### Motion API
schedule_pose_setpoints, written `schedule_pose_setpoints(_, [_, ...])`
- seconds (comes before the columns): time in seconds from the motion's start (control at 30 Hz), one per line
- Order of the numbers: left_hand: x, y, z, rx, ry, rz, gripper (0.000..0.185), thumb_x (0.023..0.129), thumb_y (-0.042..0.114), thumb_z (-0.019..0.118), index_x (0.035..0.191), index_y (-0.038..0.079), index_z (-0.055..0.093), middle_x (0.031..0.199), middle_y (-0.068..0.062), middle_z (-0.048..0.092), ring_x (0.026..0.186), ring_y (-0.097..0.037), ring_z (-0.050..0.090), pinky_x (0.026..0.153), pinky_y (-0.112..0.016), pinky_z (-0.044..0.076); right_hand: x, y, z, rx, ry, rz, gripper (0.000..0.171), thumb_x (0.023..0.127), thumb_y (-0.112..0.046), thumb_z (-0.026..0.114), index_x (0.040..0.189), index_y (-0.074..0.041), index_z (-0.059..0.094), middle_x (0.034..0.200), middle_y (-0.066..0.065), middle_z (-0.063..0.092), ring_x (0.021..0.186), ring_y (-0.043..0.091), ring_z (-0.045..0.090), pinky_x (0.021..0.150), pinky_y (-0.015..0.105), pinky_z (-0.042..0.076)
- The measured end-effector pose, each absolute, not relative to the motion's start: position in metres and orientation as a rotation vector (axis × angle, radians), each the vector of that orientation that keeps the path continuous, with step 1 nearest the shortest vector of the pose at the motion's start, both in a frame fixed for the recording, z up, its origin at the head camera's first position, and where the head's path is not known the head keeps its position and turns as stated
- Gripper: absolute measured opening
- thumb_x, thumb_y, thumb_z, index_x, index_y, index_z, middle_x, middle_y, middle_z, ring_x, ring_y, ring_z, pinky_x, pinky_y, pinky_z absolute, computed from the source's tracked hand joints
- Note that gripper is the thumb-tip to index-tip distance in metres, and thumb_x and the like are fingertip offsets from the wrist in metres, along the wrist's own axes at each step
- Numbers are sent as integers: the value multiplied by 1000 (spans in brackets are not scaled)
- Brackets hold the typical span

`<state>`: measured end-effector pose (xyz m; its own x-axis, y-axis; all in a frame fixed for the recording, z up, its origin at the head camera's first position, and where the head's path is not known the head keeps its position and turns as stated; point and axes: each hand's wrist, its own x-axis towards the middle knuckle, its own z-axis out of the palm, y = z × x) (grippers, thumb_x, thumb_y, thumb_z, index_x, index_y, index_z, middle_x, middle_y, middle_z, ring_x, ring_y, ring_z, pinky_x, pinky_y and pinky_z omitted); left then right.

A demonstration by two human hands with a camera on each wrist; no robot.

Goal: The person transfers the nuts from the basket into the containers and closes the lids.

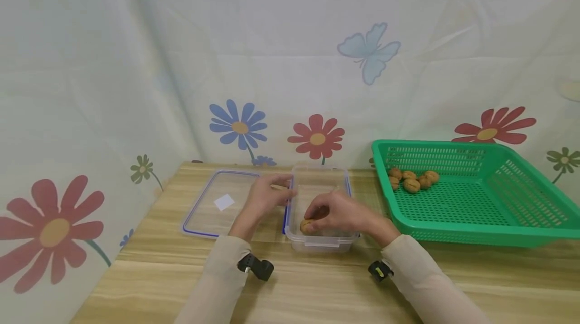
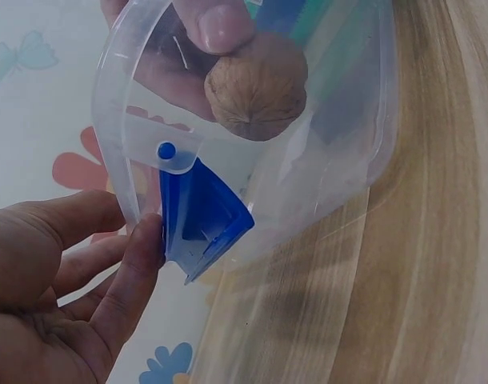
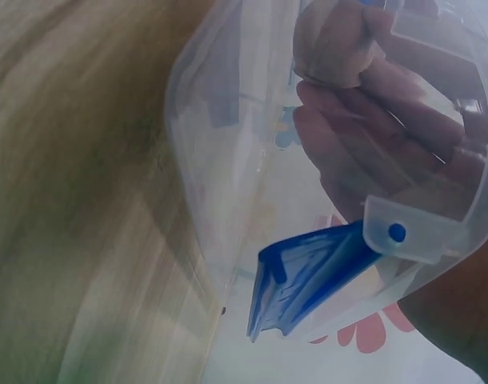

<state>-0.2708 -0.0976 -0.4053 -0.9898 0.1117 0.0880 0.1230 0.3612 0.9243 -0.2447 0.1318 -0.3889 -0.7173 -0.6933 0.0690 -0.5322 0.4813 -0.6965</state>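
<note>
Pale wood-grain laminate covers the counter, which stands against a white cloth backdrop printed with red and blue flowers and a light blue butterfly. Near the middle of the counter stands a clear plastic container with blue side latches. The right hand reaches down inside it, its fingertips pinched around a single walnut held low at the near left corner of the box; whether the nut already touches the bottom cannot be told. The left wrist view shows the same walnut through the clear wall, under a fingertip. The left hand rests at the container's left wall with fingers loosely extended, the thumb touching the blue latch, holding nothing. Just left of the box the clear lid with a blue rim lies flat, a small white label at its centre. To the right stands a green perforated basket, holding a small cluster of walnuts in its far left corner.
</note>
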Motion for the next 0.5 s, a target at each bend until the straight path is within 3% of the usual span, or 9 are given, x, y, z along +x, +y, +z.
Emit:
schedule_pose_setpoints(0.27, [-271,-99,-406,-240,-2570,-1783,45,94,6,81,137,-1,69,123,-21,73,82,-28,78,74,-37,66,-244,129,-392,-1060,2517,-982,15,92,-16,87,106,-14,81,97,-12,76,88,7,71,85,23,61])
schedule_pose_setpoints(0.5, [-271,-99,-406,-263,-2556,-1788,45,93,4,80,137,-3,69,121,-23,73,83,-28,78,73,-37,67,-243,128,-392,-1138,2500,-954,11,92,-11,86,102,-9,82,93,-9,76,86,5,71,83,21,61])
